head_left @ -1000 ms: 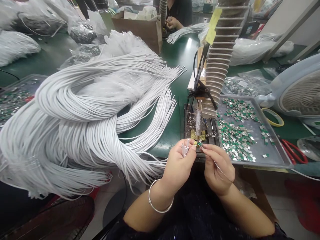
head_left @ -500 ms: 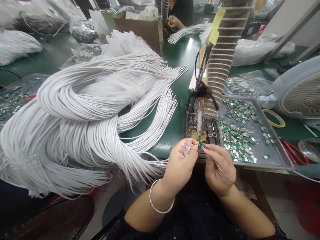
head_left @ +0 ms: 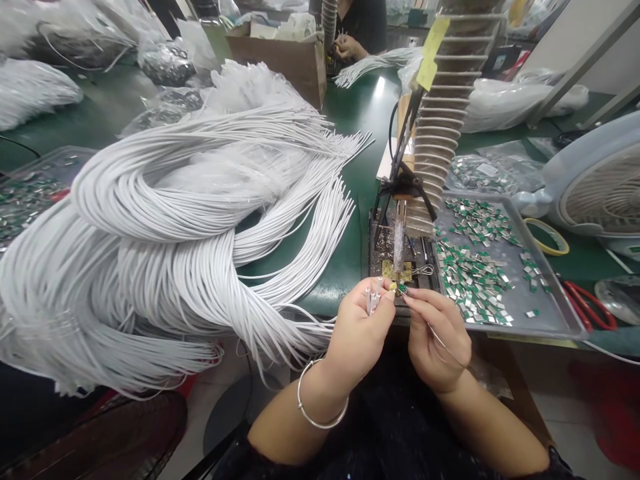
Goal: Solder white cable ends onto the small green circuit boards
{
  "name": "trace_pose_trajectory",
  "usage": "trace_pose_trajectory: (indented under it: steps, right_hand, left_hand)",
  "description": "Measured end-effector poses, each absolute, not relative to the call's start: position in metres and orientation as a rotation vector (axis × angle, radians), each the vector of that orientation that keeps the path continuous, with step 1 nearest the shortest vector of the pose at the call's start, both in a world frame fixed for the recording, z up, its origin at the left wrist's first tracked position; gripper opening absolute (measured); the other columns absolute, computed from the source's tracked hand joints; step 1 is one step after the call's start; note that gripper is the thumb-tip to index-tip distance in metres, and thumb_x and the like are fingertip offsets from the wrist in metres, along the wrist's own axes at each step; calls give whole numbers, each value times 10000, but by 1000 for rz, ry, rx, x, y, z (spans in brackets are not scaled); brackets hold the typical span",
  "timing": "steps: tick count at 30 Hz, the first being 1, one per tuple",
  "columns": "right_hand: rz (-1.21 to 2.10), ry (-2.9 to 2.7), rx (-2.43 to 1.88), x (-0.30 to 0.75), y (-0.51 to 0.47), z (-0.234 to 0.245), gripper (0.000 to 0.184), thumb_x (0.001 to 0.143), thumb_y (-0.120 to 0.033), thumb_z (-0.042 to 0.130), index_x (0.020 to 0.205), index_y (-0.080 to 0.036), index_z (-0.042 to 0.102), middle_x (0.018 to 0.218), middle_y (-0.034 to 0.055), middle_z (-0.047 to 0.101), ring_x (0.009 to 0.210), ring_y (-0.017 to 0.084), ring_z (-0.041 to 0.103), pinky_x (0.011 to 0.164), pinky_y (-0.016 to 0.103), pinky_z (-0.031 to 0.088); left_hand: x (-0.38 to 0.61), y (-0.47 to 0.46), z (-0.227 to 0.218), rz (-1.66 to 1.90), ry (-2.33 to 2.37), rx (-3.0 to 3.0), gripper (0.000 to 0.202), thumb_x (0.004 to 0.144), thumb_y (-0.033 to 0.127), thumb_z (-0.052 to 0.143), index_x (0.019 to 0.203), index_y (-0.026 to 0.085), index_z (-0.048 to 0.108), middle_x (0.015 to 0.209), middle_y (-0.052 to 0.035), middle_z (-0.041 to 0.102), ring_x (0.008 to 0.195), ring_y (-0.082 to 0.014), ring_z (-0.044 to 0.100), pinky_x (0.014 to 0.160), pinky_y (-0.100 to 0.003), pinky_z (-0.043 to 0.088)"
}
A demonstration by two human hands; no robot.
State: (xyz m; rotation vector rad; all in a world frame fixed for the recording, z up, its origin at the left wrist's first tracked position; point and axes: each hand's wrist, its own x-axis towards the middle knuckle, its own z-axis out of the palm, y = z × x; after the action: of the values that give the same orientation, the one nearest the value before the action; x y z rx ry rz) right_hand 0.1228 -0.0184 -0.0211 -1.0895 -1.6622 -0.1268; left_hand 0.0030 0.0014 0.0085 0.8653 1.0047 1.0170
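Observation:
My left hand [head_left: 361, 327] is closed around several white cables [head_left: 373, 300], whose cut ends stick up above the fist. Something small and yellow [head_left: 393, 287] shows at its thumb and fingertips. Pinched in the fingertips of my right hand [head_left: 437, 333] is a small green circuit board [head_left: 403, 288] with a metal part. A thin wire [head_left: 440, 340] crosses the right palm; its kind is not clear. Both hands' fingertips nearly meet just below a soldering iron [head_left: 399, 250] mounted tip down. Whether the tip touches the board cannot be made out.
Large bundles of white cable [head_left: 165, 280] cover the left bench. A grey tray [head_left: 545, 313] of small green boards lies right, beside red-handled scissors [head_left: 593, 307], a tape roll [head_left: 547, 237] and a fan [head_left: 600, 187]. A ribbed hose [head_left: 440, 133] hangs ahead. Another person's hand [head_left: 350, 47] is across.
Both hands stay almost in place, with only a tiny shift at the fingertips below the iron. The same cables and board remain held.

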Motion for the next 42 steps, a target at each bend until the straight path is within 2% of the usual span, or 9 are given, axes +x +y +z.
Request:
trace_pose_trajectory:
  steps: [14, 20, 24, 32, 39, 42]
  right_hand:
    - [-87, -1666, -1079, 124, -18, -24, 287, 823, -15, 537, 1038, -181, 632, 944, 94, 662, 874, 177, 654, 718, 339, 591]
    - [-102, -1667, -1091, 123, -17, -23, 284, 821, -27, 539, 1037, -181, 640, 952, 85, 665, 878, 180, 662, 736, 332, 587]
    - [-102, -1664, -1081, 123, -17, -23, 306, 813, -18, 550, 1060, -176, 638, 960, 91, 662, 892, 183, 656, 741, 336, 585]
    - [-109, -1663, -1101, 123, -18, -21, 296, 828, -42, 539, 1056, -203, 638, 944, 80, 662, 869, 182, 660, 718, 341, 591]
    - [-35, -1668, -1074, 127, -21, -24, 312, 835, -39, 504, 1081, -194, 616, 946, 93, 663, 872, 191, 656, 702, 363, 587]
    - [18, -1649, -1078, 130, -22, -25, 344, 847, -35, 468, 1120, -204, 593, 925, 75, 667, 823, 178, 660, 682, 351, 582]
  left_hand:
    - [3, 1, 2, 993, 1034, 860, 73, 857, 247, 528, 839, 177, 538, 535, 105, 324, 440, -38, 222, 464, -179, 247]
    - [3, 1, 8, 1007, 1037, 864, 89, 845, 252, 537, 811, 170, 528, 581, 89, 376, 443, -37, 225, 454, -185, 246]
    - [3, 1, 11, 1025, 1036, 868, 104, 831, 266, 554, 803, 168, 534, 640, 69, 432, 452, -34, 246, 456, -188, 261]
    - [3, 1, 10, 1037, 1036, 863, 108, 815, 269, 574, 803, 165, 546, 665, 59, 454, 456, -36, 265, 466, -187, 290]
    - [2, 0, 3, 1004, 1036, 874, 81, 839, 259, 549, 826, 179, 551, 572, 80, 409, 457, -54, 271, 498, -186, 323]
    - [0, -1, 3, 978, 1049, 905, 83, 824, 256, 569, 814, 175, 555, 587, 71, 435, 490, -63, 324, 547, -193, 361]
